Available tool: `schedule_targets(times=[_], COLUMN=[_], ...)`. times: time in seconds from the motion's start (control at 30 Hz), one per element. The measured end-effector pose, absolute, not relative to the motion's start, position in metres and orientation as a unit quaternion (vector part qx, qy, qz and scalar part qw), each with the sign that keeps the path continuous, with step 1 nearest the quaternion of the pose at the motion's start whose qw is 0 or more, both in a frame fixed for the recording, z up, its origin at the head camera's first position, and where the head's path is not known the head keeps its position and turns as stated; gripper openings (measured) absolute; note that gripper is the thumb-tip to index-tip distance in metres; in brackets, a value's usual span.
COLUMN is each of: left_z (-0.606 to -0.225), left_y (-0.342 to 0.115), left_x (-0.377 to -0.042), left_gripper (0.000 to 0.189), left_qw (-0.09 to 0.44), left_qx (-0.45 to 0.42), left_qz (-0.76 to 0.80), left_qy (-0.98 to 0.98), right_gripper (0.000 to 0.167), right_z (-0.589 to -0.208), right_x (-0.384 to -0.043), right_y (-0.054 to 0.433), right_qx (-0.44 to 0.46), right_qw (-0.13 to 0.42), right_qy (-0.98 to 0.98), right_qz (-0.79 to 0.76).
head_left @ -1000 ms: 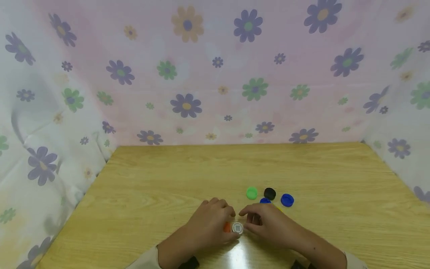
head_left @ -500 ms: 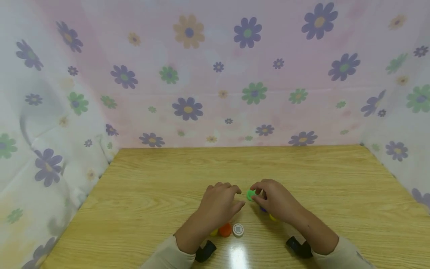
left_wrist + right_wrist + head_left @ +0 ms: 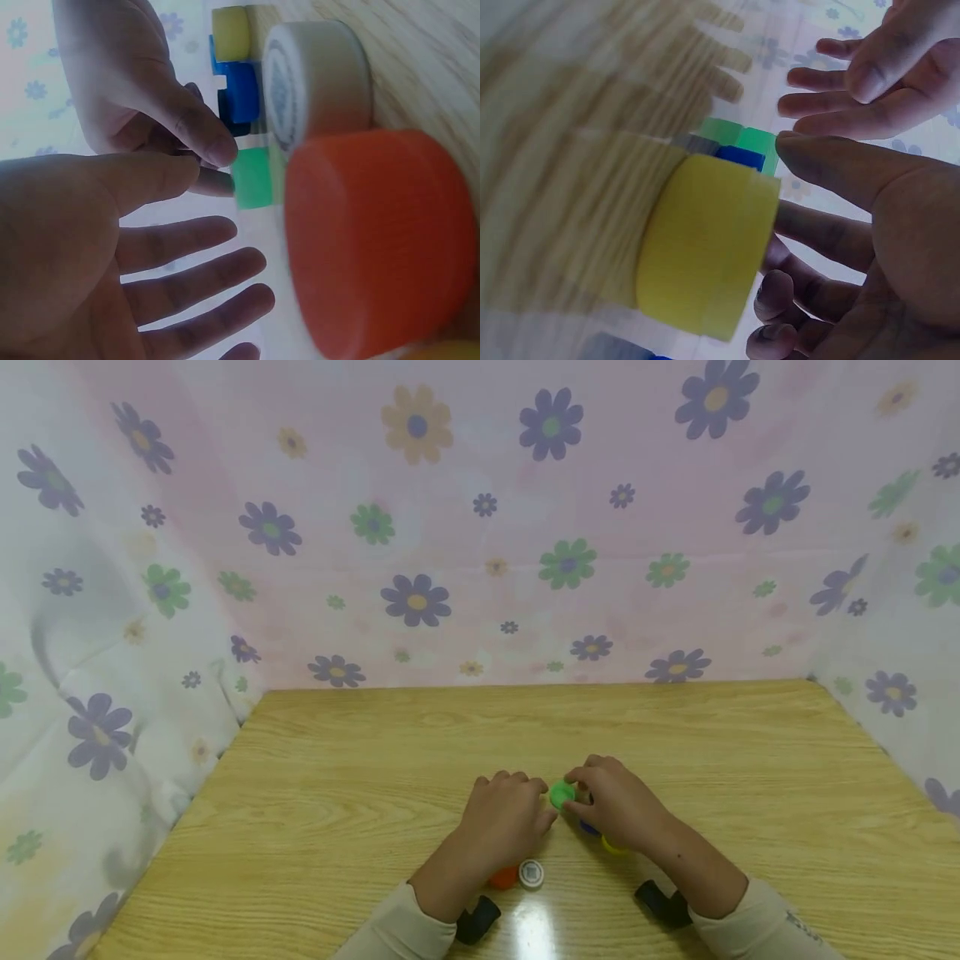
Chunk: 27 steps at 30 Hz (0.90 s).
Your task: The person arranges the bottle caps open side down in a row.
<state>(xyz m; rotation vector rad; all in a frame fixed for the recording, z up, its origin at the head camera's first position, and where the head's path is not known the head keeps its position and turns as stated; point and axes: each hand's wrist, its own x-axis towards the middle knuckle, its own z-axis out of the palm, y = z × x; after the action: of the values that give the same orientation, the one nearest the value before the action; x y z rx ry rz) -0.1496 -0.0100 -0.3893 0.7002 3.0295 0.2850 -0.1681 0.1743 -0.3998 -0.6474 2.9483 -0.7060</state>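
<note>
A green bottle cap (image 3: 559, 796) lies on the table between the two hands. My right hand (image 3: 626, 806) pinches its right side with thumb and index finger; the cap (image 3: 253, 178) is at those fingertips in the left wrist view. My left hand (image 3: 504, 820) holds nothing, its fingers spread at the cap's left, thumb (image 3: 161, 180) close to the right hand's fingertips. Under the right hand sit a blue cap (image 3: 590, 827) and a yellow cap (image 3: 615, 845). Nearer me, an orange cap (image 3: 503, 878) stands beside a white cap (image 3: 532, 874).
The wooden table (image 3: 375, 752) reaches back to a flowered cloth (image 3: 480, 552), which also hangs at both sides. Black wrist devices (image 3: 477, 920) sit low at each forearm. At the bottom of the left wrist view, a yellow edge (image 3: 450, 351) shows beside the orange cap.
Both hands have moved forward from beside the white and orange caps to the green cap. The right hand's fingers have come onto its edge; the left hand has drawn closer from the left.
</note>
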Motion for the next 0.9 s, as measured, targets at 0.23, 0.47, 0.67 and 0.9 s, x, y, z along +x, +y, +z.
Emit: schedule_targets(times=[0.23, 0.47, 0.67, 0.9], left_z=[-0.392, -0.395, -0.393, -0.386], left_y=[-0.014, -0.014, -0.013, -0.015], left_x=[-0.149, -0.149, -0.153, -0.155], left_gripper=[0.022, 0.022, 0.025, 0.028], left_qw=[0.02, 0.027, 0.038, 0.033], left_qx=[0.243, 0.24, 0.228, 0.22], left_qz=[0.085, 0.086, 0.125, 0.193], left_qy=[0.966, 0.967, 0.965, 0.956], right_gripper=[0.031, 0.029, 0.025, 0.028], right_z=[-0.401, -0.4, -0.395, -0.382], right_x=[-0.168, -0.168, -0.166, -0.161], right_y=[0.17, 0.167, 0.166, 0.166], right_qx=[-0.207, -0.211, -0.217, -0.195], right_qw=[0.039, 0.031, 0.017, 0.022], right_qy=[0.947, 0.95, 0.945, 0.943], right_qz=[-0.243, -0.228, -0.244, -0.269])
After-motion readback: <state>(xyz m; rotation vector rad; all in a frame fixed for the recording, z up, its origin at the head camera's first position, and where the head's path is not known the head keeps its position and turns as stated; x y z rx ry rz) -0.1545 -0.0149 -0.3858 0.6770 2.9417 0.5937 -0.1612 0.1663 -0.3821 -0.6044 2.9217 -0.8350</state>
